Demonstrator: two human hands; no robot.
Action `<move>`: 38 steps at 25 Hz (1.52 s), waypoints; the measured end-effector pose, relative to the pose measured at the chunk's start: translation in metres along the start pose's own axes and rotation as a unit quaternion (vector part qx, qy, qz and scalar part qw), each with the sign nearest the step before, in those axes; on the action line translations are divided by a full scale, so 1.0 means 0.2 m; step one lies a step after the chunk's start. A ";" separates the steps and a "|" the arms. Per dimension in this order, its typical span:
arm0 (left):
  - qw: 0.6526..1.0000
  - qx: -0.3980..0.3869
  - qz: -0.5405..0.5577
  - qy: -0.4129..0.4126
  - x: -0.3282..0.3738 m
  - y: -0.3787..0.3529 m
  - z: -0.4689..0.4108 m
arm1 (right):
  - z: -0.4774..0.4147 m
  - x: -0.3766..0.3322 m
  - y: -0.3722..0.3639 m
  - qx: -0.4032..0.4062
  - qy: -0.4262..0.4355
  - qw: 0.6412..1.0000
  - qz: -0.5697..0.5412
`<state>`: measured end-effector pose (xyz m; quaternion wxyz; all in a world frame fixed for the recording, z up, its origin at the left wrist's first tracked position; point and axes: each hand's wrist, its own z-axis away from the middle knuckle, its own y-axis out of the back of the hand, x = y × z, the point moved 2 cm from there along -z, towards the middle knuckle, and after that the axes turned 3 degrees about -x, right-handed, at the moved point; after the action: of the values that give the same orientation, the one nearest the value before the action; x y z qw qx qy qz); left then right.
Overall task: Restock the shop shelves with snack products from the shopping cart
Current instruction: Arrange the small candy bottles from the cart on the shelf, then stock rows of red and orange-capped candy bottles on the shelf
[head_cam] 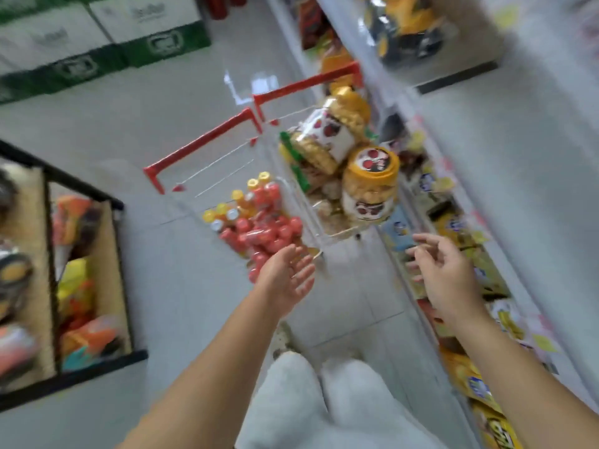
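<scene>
Both hands are out in front, released and grasping nothing. The left hand (pixel 288 277) is palm up with its fingers straight, just short of the red- and yellow-capped bottles (pixel 259 218) low in the cart (pixel 204 140). The right hand (pixel 444 273) has its fingers loosely spread beside the lower shelves (pixel 518 176), over rows of snack packs (pixel 470 380). Two yellow-lidded snack jars (pixel 371 186) sit piled in the cart's upper basket, close against the shelving. Green-and-white boxes (pixel 146 37) are stacked across the aisle. Everything is blurred.
</scene>
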<state>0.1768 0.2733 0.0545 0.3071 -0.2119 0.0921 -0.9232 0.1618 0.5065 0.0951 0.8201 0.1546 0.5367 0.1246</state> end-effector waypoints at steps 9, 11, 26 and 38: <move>0.995 0.083 0.055 0.015 0.41 0.91 -0.26 | -0.37 0.12 -1.07 -0.154 -0.122 0.968 0.156; 0.994 0.090 0.045 0.031 0.49 1.03 -0.37 | -0.49 0.17 -1.31 -0.164 -0.156 0.959 0.172; 0.992 0.043 0.089 0.081 0.58 1.03 -1.06 | -1.02 0.49 -1.87 -0.225 -0.045 0.867 0.442; 0.990 0.054 0.103 0.074 0.58 1.00 -1.21 | -1.15 0.37 -1.90 -0.237 -0.076 0.929 0.272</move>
<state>0.0906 0.0549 -0.1829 0.4042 -0.1160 0.0862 -0.9032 -0.0064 0.2116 -0.2005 0.8059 0.1045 0.3647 0.4544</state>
